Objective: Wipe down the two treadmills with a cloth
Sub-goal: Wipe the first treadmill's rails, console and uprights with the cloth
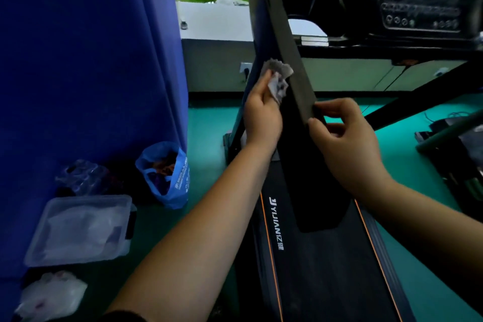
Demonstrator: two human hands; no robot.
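The left hand (261, 112) gripped a crumpled grey cloth (281, 78), fingers curled round it, pressing it against the slanted black handrail (295, 65) of the black, orange-striped treadmill (313, 256). The right hand (345, 136) pinched the same rail lower down.

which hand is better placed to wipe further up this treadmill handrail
Left. The left hand already grips the cloth right at the handrail. The right hand has no cloth and only pinches the rail lower down.
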